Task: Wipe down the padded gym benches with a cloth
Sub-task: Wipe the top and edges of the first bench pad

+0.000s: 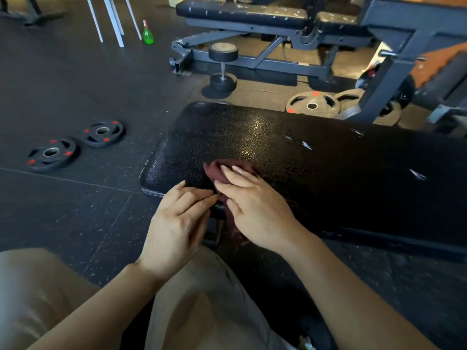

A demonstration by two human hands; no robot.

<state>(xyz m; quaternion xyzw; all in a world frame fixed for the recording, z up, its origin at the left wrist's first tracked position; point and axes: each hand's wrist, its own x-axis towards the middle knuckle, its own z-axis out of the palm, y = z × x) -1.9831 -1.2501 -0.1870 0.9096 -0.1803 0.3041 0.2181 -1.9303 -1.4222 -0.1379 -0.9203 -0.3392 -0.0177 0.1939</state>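
While right hand presses cloth — bench long axis left-right | left hand beside

- I see a green spray bottle upright on the floor, just beside white legs
- A dumbbell stands on end near a grey frame
- Two black plates with red marks lie flat at left, near each other
- Grey plates lie further right by a steel post
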